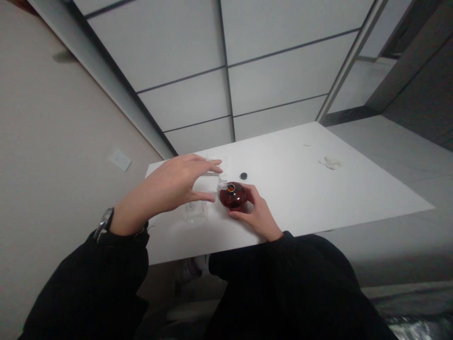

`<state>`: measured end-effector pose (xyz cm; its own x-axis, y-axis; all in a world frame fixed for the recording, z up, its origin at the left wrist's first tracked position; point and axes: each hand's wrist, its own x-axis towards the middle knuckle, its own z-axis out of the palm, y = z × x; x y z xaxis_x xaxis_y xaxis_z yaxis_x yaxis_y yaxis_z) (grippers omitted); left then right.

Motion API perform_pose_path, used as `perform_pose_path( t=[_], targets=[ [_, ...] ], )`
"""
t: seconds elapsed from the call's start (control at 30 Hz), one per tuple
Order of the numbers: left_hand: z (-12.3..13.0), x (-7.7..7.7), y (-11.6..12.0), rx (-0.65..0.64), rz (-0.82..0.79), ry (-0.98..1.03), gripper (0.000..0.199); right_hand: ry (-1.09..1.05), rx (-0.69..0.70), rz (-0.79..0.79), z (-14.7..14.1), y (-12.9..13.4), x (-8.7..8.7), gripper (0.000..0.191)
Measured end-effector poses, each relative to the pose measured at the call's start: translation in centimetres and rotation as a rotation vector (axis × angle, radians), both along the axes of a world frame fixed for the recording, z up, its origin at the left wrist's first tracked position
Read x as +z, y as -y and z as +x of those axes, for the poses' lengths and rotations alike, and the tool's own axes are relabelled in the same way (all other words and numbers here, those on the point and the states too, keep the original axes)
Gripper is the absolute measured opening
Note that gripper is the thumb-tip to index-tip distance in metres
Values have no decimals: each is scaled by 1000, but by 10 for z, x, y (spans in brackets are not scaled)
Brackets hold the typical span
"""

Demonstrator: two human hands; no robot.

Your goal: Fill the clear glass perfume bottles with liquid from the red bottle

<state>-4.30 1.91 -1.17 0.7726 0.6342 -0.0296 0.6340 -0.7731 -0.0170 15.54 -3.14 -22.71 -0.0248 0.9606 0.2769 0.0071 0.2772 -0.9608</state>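
Note:
My right hand (256,212) grips a round dark red glass bottle (232,196) from below and to the right, holding it on or just above the white table (300,193). My left hand (170,186) reaches across from the left, with its fingers and thumb around a clear glass bottle (207,186). That bottle's tilted neck (222,185) meets the red bottle's open mouth (230,188). A faint clear glass shape (194,212) shows below my left hand, but I cannot tell what it is.
A small black cap (243,175) lies just beyond the red bottle. Crumpled white tissue (330,163) lies towards the table's right side. A wall with a white socket plate (120,160) runs along the left. A wristwatch (104,223) sits on my left wrist.

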Motion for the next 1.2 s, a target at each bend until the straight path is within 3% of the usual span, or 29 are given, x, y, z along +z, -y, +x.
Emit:
perform_pose_path(
  t=[1.2],
  targets=[
    [14,13,2,21,30,-153,61,3,-2,0,-1,0,0,76]
  ],
)
